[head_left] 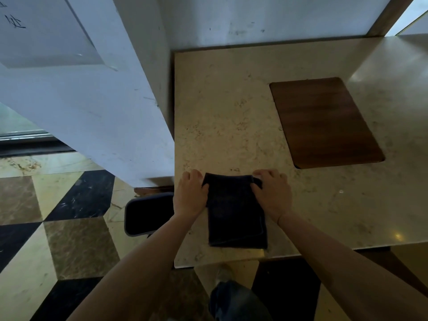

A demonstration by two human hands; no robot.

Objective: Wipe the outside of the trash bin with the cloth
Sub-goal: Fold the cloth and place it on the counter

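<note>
A dark folded cloth [236, 214] lies flat on the beige stone counter [231, 117], close to its front edge. My left hand [190, 195] grips the cloth's far left corner. My right hand [272, 193] grips its far right corner. A dark trash bin [146, 214] with a grey rim stands on the floor to the left of the counter, below my left forearm; only its open top shows.
A brown wooden panel [324, 121] is set into the counter at the right. A white pillar [104, 100] rises just left of the counter, above the bin. The floor [58, 228] is patterned marble in black and tan. My shoe [223, 273] shows below the counter edge.
</note>
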